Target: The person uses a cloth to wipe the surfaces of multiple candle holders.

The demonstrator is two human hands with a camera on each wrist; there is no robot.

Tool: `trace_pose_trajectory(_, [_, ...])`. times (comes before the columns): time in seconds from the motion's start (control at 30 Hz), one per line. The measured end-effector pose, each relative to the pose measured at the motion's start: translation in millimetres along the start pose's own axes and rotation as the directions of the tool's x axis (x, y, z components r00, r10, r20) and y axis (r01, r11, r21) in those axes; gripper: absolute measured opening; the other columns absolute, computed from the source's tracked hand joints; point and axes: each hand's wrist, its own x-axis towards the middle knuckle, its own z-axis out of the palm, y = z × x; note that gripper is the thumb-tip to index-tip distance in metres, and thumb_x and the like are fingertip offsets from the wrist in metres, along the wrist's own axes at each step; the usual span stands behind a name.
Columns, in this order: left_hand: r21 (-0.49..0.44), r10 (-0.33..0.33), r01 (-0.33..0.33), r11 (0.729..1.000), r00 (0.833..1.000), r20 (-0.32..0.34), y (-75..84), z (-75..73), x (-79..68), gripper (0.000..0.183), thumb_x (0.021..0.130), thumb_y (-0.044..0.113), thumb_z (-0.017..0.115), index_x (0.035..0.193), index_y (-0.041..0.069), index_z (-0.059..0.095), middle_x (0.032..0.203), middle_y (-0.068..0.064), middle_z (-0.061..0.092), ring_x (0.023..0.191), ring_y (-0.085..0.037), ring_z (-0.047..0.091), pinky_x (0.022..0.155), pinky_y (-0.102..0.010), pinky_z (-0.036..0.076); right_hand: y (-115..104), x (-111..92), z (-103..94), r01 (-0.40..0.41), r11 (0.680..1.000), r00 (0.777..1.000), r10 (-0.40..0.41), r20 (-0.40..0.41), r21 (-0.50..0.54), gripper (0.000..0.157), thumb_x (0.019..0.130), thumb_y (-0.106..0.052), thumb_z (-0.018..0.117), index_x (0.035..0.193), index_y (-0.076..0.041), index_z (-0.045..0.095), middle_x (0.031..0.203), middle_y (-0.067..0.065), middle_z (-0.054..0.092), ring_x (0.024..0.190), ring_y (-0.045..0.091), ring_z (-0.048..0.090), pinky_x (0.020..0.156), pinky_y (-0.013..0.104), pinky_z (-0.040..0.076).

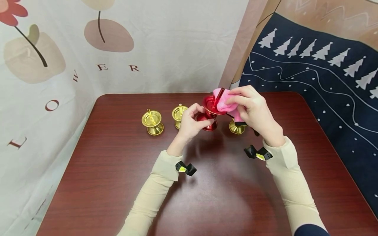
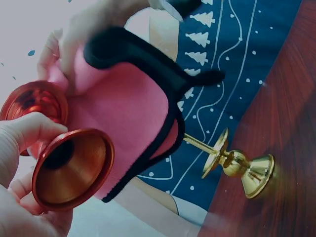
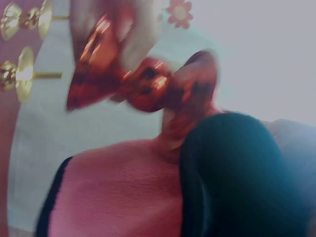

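My left hand [image 1: 190, 124] grips a shiny red candle holder [image 1: 209, 102] around its stem, lifted above the table and tilted. Its hollow, flared base [image 2: 91, 177] faces the left wrist camera. A pink cloth [image 1: 225, 101] with black edging is pinched between the thumb and fingers of my right hand [image 1: 254, 106]. The cloth lies against the holder's dish and upright spike. In the right wrist view, the cloth [image 3: 118, 190] hangs below the blurred red candle holder [image 3: 148, 84]. Part of the dish is hidden by the cloth.
Two gold candle holders stand left of the hands, one further left [image 1: 152, 120] and one partly behind the left hand [image 1: 178, 114]. Another gold candle holder [image 1: 237, 128] stands beneath the cloth. They share a dark red-brown wooden table [image 1: 118, 183]; printed curtains [image 1: 177, 49] hang behind.
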Motion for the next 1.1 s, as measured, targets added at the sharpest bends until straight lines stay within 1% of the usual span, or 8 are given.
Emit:
trace_pose_trajectory(0.17, [0.22,0.156,-0.134,0.966,0.984,-0.09,-1.5,1.9,0.7,0.024,0.068,-0.005,0.074,0.082,-0.003,0.055,0.088,-0.017,0.065,0.085,-0.019,0.056,0.072,-0.026,0.045,-22.1,-3.7,-3.8,-0.11,0.993,0.993,0.112,-0.026,0.039,0.029,0.074,0.012,0.064,0.097,-0.002,0.072,0.099,0.015,0.063,0.089,0.024,0.056,0.07,0.023,0.048])
trace_pose_trajectory(0.3, [0.474,0.349,-0.244,0.846,0.926,-0.145,-5.1,5.2,1.1,0.023,0.066,0.002,0.074,0.083,0.0,0.059,0.088,-0.013,0.065,0.089,-0.026,0.054,0.075,-0.035,0.042,-42.2,-3.5,1.3,-0.24,0.966,0.967,0.247,-0.071,0.094,0.033,0.074,0.007,0.068,0.106,-0.002,0.07,0.096,0.015,0.063,0.079,0.02,0.056,0.063,0.018,0.044])
trace_pose_trajectory(0.47, [0.652,0.514,-0.33,0.683,0.851,-0.107,-8.8,11.6,-1.2,0.021,0.068,0.003,0.071,0.084,0.0,0.058,0.085,-0.013,0.061,0.089,-0.027,0.051,0.08,-0.039,0.04,-56.3,0.4,13.9,-0.344,0.933,0.93,0.354,-0.1,0.103,0.035,0.076,0.003,0.068,0.11,0.002,0.067,0.095,0.018,0.062,0.078,0.023,0.056,0.064,0.033,0.052])
trace_pose_trajectory(0.6, [0.708,0.567,-0.353,0.612,0.82,-0.082,-9.2,14.2,-2.5,0.022,0.068,0.002,0.071,0.085,-0.001,0.057,0.083,-0.013,0.06,0.089,-0.028,0.05,0.082,-0.039,0.04,-59.1,1.6,22.1,-0.347,0.936,0.934,0.351,-0.072,0.065,0.035,0.077,0.003,0.068,0.112,0.003,0.066,0.096,0.02,0.059,0.08,0.029,0.057,0.067,0.04,0.054])
trace_pose_trajectory(0.7, [0.705,0.581,-0.358,0.612,0.808,-0.094,-9.7,12.8,-2.6,0.022,0.067,0.001,0.071,0.085,-0.001,0.057,0.083,-0.013,0.06,0.089,-0.028,0.05,0.082,-0.039,0.04,-59.7,1.4,24.0,-0.31,0.95,0.95,0.311,-0.032,0.031,0.033,0.077,0.004,0.067,0.11,0.003,0.067,0.098,0.02,0.058,0.081,0.03,0.056,0.066,0.04,0.053])
trace_pose_trajectory(0.87, [0.633,0.571,-0.367,0.682,0.808,-0.147,-10.9,8.7,-0.8,0.022,0.065,0.001,0.072,0.083,-0.001,0.059,0.084,-0.014,0.062,0.088,-0.028,0.051,0.082,-0.04,0.04,-55.4,-0.9,19.7,-0.222,0.975,0.975,0.222,0.019,0.027,0.031,0.077,0.007,0.066,0.106,-0.002,0.07,0.102,0.018,0.059,0.092,0.03,0.055,0.069,0.039,0.052])
trace_pose_trajectory(1.03, [0.55,0.518,-0.347,0.76,0.835,-0.189,-9.6,4.2,-0.5,0.021,0.064,0.002,0.072,0.081,-0.001,0.059,0.088,-0.014,0.065,0.088,-0.027,0.055,0.085,-0.041,0.04,-41.7,-4.2,11.6,-0.166,0.986,0.985,0.165,0.043,0.025,0.029,0.075,0.011,0.063,0.098,-0.004,0.073,0.101,0.016,0.06,0.096,0.029,0.052,0.072,0.038,0.05])
trace_pose_trajectory(1.1, [0.519,0.473,-0.322,0.792,0.861,-0.188,-8.5,2.8,-1.1,0.022,0.065,0.003,0.073,0.082,-0.001,0.06,0.09,-0.013,0.066,0.089,-0.027,0.055,0.083,-0.039,0.041,-34.9,-4.4,8.5,-0.17,0.985,0.985,0.169,0.043,0.025,0.029,0.075,0.012,0.061,0.096,-0.004,0.073,0.1,0.016,0.06,0.095,0.029,0.052,0.071,0.037,0.049])
